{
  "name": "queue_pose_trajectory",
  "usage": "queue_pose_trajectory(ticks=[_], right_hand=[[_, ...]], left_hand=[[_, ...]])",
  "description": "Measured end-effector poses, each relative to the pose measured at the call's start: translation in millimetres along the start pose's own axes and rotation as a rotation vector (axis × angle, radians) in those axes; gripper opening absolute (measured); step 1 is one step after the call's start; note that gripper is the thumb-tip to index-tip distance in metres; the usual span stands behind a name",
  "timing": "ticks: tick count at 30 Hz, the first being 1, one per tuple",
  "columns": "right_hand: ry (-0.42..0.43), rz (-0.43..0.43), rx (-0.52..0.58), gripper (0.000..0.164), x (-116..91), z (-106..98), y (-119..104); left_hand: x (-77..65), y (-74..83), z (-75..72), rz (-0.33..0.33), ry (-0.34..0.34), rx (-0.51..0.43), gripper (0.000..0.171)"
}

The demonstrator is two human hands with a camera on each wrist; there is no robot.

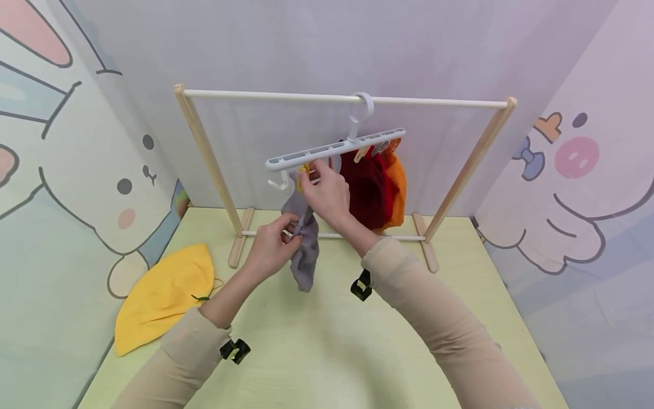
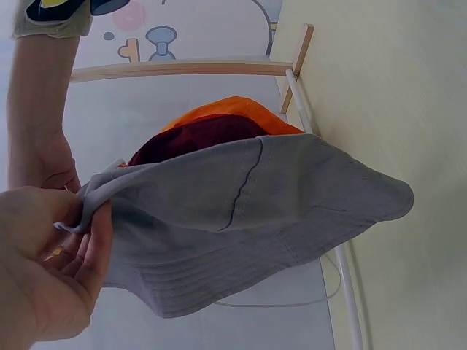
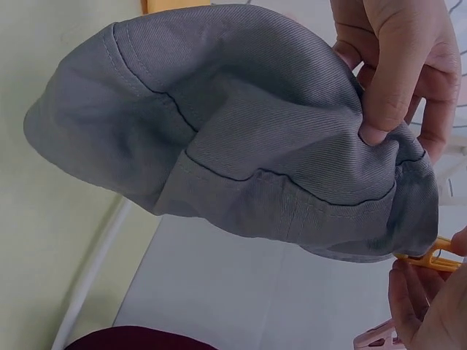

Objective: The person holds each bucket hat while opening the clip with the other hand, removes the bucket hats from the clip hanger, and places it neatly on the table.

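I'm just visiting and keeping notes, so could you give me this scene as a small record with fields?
Left hand: pinches the gray hat
Right hand: holds a yellow clip at the gray hat's edge
Hanger: pale, hooked over the white top bar
Also hanging: dark red hat, orange hat
Table, person's left: yellow hat

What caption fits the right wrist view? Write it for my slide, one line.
A left hand pinches a gray hat while the right hand holds a yellow clip at its edge.
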State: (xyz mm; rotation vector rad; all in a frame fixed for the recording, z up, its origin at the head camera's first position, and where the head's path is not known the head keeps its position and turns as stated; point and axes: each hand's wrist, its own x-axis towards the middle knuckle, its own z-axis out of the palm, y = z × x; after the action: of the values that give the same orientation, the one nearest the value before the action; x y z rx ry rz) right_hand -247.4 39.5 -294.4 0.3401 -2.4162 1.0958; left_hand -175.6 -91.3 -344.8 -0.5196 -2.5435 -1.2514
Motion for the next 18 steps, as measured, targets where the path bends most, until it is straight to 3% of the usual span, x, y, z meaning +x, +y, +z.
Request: queue_pose_trajectory(ticks=[18], right_hand=[[0.014, 0.060, -0.012, 0.014, 0.9, -4.2, -2.4]], left_hand=[[-1.5, 3.5, 1.6, 0.012, -0.008, 0.002, 0.019]])
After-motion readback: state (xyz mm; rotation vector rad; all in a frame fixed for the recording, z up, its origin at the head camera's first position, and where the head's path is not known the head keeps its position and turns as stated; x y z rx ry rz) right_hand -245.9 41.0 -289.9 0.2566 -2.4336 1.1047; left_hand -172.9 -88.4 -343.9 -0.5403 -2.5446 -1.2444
